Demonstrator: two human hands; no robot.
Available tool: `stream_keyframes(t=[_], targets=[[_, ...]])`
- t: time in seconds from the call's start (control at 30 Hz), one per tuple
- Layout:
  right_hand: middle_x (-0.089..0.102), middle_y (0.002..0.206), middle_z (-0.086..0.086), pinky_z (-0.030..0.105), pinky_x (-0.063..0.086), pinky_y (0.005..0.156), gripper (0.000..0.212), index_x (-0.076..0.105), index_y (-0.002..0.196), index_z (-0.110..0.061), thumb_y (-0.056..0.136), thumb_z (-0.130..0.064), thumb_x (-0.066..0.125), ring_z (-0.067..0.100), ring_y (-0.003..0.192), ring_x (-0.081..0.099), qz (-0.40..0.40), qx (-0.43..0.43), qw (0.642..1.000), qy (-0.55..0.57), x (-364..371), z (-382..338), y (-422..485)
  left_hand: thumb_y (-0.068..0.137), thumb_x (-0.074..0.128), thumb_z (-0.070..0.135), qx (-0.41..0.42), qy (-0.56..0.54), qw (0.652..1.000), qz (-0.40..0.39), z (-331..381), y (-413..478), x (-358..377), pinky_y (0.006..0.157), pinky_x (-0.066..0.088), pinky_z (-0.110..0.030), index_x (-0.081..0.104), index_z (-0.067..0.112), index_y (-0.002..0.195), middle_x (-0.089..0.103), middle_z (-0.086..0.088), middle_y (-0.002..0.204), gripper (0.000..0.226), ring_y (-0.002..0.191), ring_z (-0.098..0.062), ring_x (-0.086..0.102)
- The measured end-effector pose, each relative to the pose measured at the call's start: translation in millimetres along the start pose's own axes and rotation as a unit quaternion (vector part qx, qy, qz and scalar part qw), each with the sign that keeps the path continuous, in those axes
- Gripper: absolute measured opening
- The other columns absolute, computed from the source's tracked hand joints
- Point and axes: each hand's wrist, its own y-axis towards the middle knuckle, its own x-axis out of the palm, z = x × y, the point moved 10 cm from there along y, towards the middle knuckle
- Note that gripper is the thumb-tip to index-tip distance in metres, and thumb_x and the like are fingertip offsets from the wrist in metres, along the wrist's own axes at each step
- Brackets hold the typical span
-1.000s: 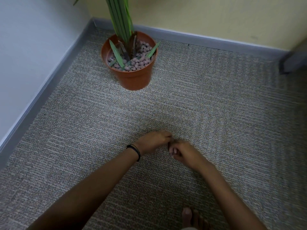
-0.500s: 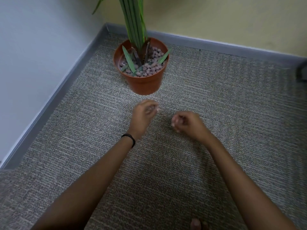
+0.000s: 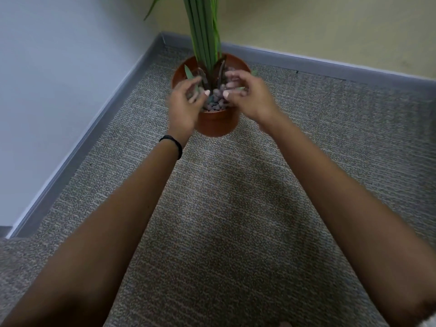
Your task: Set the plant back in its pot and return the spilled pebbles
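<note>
The plant (image 3: 204, 31) stands upright in its orange pot (image 3: 213, 125) near the far left corner of the carpeted floor (image 3: 224, 208), with pebbles (image 3: 215, 105) packed round its stems. Both hands hover over the rim. The right hand (image 3: 250, 95) has its grip open, fingers spread above the pebbles. The left hand (image 3: 182, 107) is blurred, fingers loosely curved, and I cannot tell whether its grip holds anything.

no readable text, no labels, no brands, no numbers
</note>
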Motion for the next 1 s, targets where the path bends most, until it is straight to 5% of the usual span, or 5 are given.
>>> stream_keyframes(t=[0.13, 0.27, 0.67, 0.8, 1.0], targets=[[0.048, 0.136, 0.011, 0.029, 0.047, 0.099, 0.048, 0.047, 0.13, -0.009, 0.085, 0.005, 0.055, 0.019, 0.119, 0.054, -0.019, 0.022, 0.999, -0.015, -1.3, 10.0, -7.1, 0.087, 0.057, 0.03, -0.001, 0.056, 0.995, -0.079, -10.4, -6.6, 20.3, 0.115, 0.029, -0.047, 0.036, 0.012, 0.143, 0.039, -0.01, 0.148, 0.063, 0.138, -0.024, 0.035], [0.053, 0.131, 0.007, 0.029, 0.048, 0.096, 0.04, 0.054, 0.122, -0.008, 0.085, 0.008, 0.052, 0.017, 0.115, 0.055, -0.005, 0.025, 0.998, -0.05, -14.1, 29.4, -23.7, 0.096, 0.05, 0.023, 0.044, 0.193, 0.975, -0.099, -4.5, -23.4, 28.1, 0.118, 0.008, -0.038, 0.032, 0.016, 0.145, 0.022, -0.007, 0.156, 0.053, 0.146, -0.024, 0.012], [0.053, 0.129, 0.009, 0.041, 0.041, 0.106, 0.035, 0.057, 0.119, -0.014, 0.087, -0.003, 0.056, 0.023, 0.117, 0.051, -0.017, 0.017, 0.98, -0.197, -34.9, 80.2, -80.4, 0.098, 0.044, 0.017, 0.159, 0.325, 0.914, -0.184, 4.9, -85.6, 54.3, 0.114, -0.005, -0.029, 0.02, 0.017, 0.149, 0.012, -0.002, 0.159, 0.056, 0.148, -0.02, 0.001], [0.04, 0.145, 0.008, 0.032, 0.029, 0.11, 0.043, 0.045, 0.133, -0.017, 0.091, -0.013, 0.052, 0.023, 0.131, 0.039, -0.029, 0.012, 0.963, -0.268, -47.0, 65.2, -93.8, 0.099, 0.042, 0.02, 0.187, 0.339, 0.901, -0.195, 33.2, -97.4, 60.3, 0.119, -0.003, -0.034, 0.014, 0.018, 0.15, 0.01, -0.001, 0.159, 0.058, 0.148, -0.018, 0.001], [0.005, 0.158, 0.005, 0.054, 0.004, 0.117, 0.063, 0.015, 0.147, -0.023, 0.093, -0.034, 0.047, 0.026, 0.146, 0.003, -0.001, -0.022, 0.921, -0.39, -80.9, 12.2, -96.3, 0.099, 0.041, 0.031, 0.239, 0.349, 0.882, -0.207, 88.6, -102.9, 72.0, 0.122, 0.006, -0.04, 0.009, 0.018, 0.15, 0.005, -0.003, 0.16, 0.062, 0.148, -0.019, -0.001]])
